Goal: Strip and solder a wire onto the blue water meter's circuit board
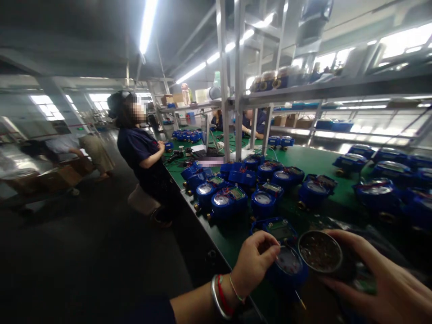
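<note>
Two hands (256,263), one round tin (320,252), four people (141,153)

left hand (254,263) pinching at blue meter (288,265), right hand (381,279) cupping round tin (320,252) (contents blurred), green bench (303,157)

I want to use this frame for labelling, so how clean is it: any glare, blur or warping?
Head view: ceiling tube lights and the windows at right blow out to white; the shelf posts lean and bend from wide-angle warping; the left hand and right hand at the blue meter are dim and soft; the left floor is smeared and dark.
</note>
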